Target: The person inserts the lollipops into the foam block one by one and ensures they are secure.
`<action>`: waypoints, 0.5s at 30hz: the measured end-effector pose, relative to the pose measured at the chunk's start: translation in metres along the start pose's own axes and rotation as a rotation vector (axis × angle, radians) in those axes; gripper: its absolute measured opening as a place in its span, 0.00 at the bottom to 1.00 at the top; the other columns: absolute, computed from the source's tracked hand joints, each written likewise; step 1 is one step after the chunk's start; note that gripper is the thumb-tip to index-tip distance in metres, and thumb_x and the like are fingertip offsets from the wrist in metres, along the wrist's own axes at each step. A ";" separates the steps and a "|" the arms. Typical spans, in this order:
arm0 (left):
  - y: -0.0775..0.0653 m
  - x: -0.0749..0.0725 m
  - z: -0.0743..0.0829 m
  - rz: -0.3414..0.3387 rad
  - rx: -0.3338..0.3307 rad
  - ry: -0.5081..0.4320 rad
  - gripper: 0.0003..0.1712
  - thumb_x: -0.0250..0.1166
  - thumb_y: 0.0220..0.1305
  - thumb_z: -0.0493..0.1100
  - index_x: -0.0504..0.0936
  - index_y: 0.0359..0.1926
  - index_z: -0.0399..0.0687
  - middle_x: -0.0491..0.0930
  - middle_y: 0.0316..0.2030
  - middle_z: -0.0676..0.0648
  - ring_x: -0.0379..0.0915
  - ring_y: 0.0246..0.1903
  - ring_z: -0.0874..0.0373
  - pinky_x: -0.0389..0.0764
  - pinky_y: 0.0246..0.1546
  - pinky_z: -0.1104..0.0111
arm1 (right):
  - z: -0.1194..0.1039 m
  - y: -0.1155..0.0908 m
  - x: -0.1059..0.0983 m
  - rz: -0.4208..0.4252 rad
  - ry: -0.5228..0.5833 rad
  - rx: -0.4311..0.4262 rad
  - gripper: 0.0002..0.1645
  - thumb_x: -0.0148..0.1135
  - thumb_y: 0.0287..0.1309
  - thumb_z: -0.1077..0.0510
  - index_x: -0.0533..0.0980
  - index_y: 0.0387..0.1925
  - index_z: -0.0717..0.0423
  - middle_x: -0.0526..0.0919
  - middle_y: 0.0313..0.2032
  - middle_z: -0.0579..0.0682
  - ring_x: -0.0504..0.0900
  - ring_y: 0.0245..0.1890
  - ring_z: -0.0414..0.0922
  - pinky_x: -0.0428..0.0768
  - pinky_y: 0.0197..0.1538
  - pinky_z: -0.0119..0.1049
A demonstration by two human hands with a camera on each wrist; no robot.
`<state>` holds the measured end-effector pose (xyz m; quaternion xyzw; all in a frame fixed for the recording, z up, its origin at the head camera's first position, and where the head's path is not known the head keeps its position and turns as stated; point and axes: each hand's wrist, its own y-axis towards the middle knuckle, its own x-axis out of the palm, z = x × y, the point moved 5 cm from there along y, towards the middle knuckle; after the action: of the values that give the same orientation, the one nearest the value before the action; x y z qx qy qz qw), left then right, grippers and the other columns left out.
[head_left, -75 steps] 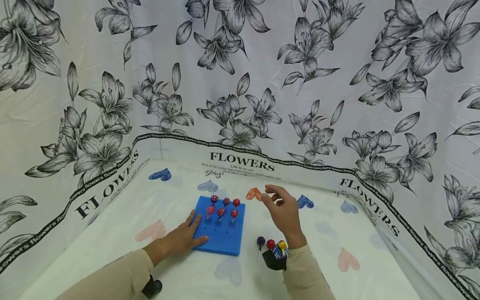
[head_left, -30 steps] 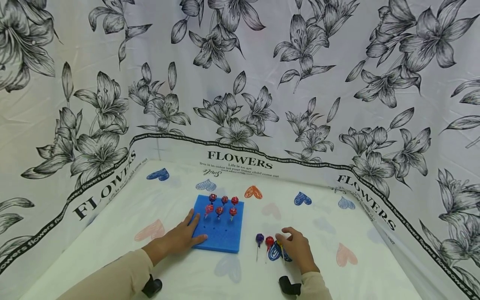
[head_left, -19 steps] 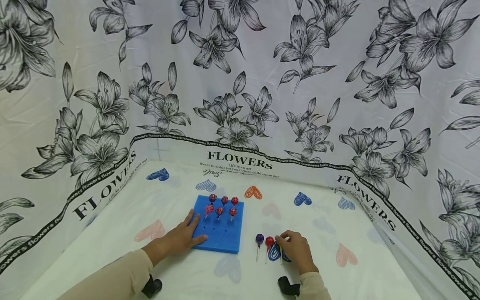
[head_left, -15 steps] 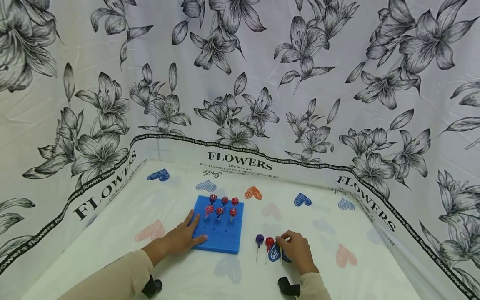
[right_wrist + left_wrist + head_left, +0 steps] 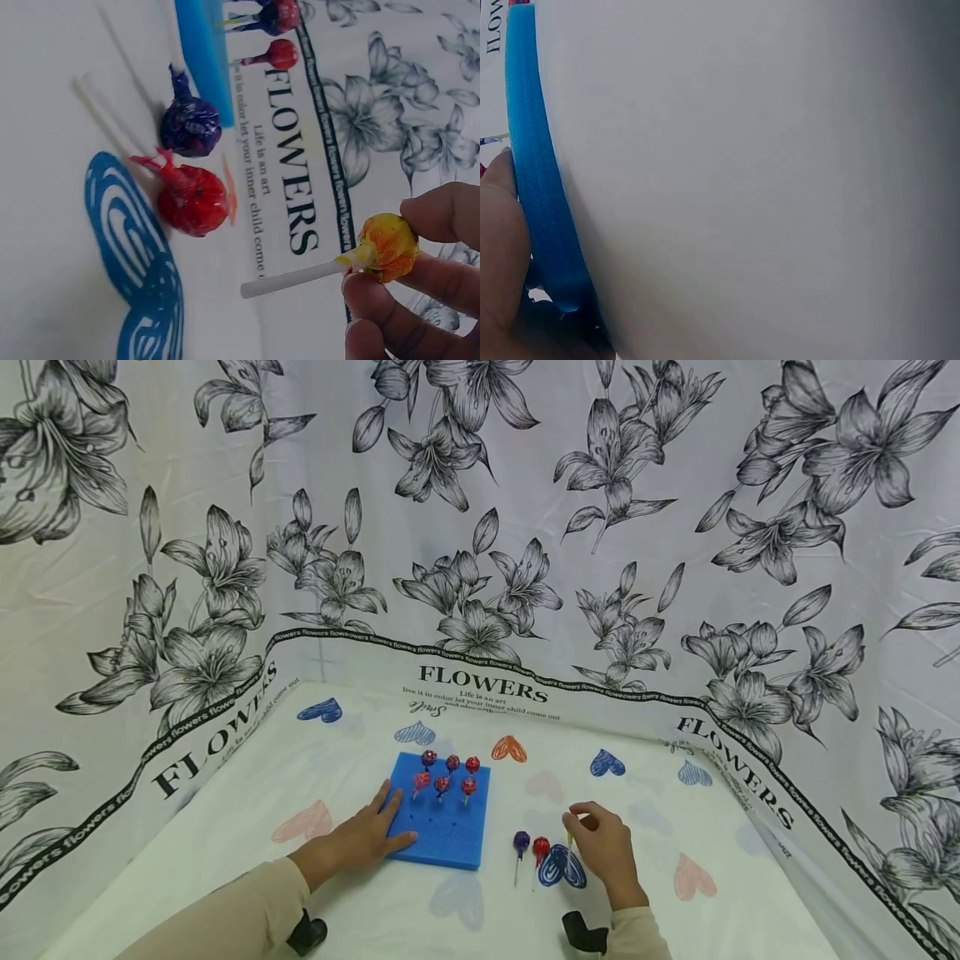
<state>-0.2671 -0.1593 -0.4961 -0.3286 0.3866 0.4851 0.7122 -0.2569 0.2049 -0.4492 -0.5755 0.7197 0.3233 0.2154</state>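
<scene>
My right hand (image 5: 609,852) pinches a yellow lollipop (image 5: 391,246) by its wrapped head, thumb on one side and fingers on the other. Its white stick points down, above the tablecloth. Just left of that hand lie a purple lollipop (image 5: 521,841) and a red lollipop (image 5: 541,847), sticks toward me. My left hand (image 5: 352,842) rests at the left edge of a blue foam board (image 5: 442,850), fingers extended and thumb over its near part. Several lollipops (image 5: 442,785) stand upright in the board in two rows, with a row of bare holes nearer me.
White cloth (image 5: 375,910) printed with hearts covers the table, and a flowered curtain (image 5: 480,568) rises behind it. A black wrist device (image 5: 583,933) sits by the right sleeve, another black device (image 5: 307,935) by the left.
From above the table beside the board, my right hand came down to the loose lollipops, took the yellow one and now lifts it slightly. The left hand stays on the board.
</scene>
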 end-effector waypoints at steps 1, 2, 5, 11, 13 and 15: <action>0.000 0.000 0.000 0.001 -0.002 0.003 0.54 0.57 0.63 0.67 0.49 0.74 0.37 0.37 0.73 0.33 0.48 0.67 0.29 0.62 0.58 0.41 | -0.003 0.000 -0.002 0.012 0.012 -0.016 0.14 0.65 0.62 0.52 0.83 0.45 0.55 0.82 0.28 0.45 0.78 0.30 0.45 0.78 0.35 0.40; 0.000 0.000 0.000 0.001 -0.005 0.002 0.54 0.57 0.63 0.68 0.49 0.74 0.37 0.37 0.74 0.33 0.48 0.67 0.30 0.62 0.59 0.42 | -0.006 0.000 -0.003 0.023 0.025 -0.031 0.14 0.65 0.62 0.52 0.83 0.45 0.55 0.82 0.29 0.45 0.79 0.31 0.45 0.79 0.36 0.41; 0.000 0.000 -0.001 0.003 -0.001 -0.001 0.53 0.57 0.64 0.67 0.49 0.74 0.37 0.37 0.73 0.33 0.48 0.67 0.30 0.62 0.58 0.42 | -0.015 0.000 -0.007 0.055 0.066 -0.079 0.13 0.66 0.61 0.53 0.83 0.45 0.53 0.83 0.31 0.45 0.79 0.33 0.45 0.79 0.38 0.42; 0.001 0.002 -0.004 0.005 0.006 -0.008 0.53 0.57 0.63 0.68 0.49 0.74 0.37 0.37 0.74 0.33 0.48 0.67 0.30 0.62 0.59 0.42 | -0.037 -0.003 -0.017 0.120 0.175 -0.176 0.13 0.68 0.59 0.56 0.82 0.46 0.53 0.83 0.33 0.44 0.78 0.33 0.42 0.76 0.37 0.38; 0.001 0.003 -0.004 0.003 0.008 -0.008 0.54 0.57 0.63 0.68 0.49 0.74 0.37 0.37 0.74 0.33 0.48 0.67 0.31 0.62 0.59 0.43 | -0.044 -0.004 -0.020 0.128 0.213 -0.201 0.14 0.68 0.59 0.58 0.82 0.47 0.53 0.83 0.34 0.44 0.78 0.34 0.42 0.75 0.37 0.37; 0.002 0.003 -0.004 0.002 0.008 -0.003 0.54 0.56 0.63 0.68 0.49 0.75 0.38 0.37 0.74 0.34 0.48 0.67 0.31 0.63 0.59 0.43 | -0.050 -0.004 -0.022 0.121 0.254 -0.214 0.14 0.68 0.59 0.59 0.82 0.47 0.53 0.83 0.35 0.45 0.78 0.35 0.42 0.75 0.38 0.37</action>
<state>-0.2689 -0.1612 -0.5012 -0.3246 0.3876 0.4847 0.7138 -0.2442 0.1839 -0.4009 -0.5868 0.7361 0.3350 0.0403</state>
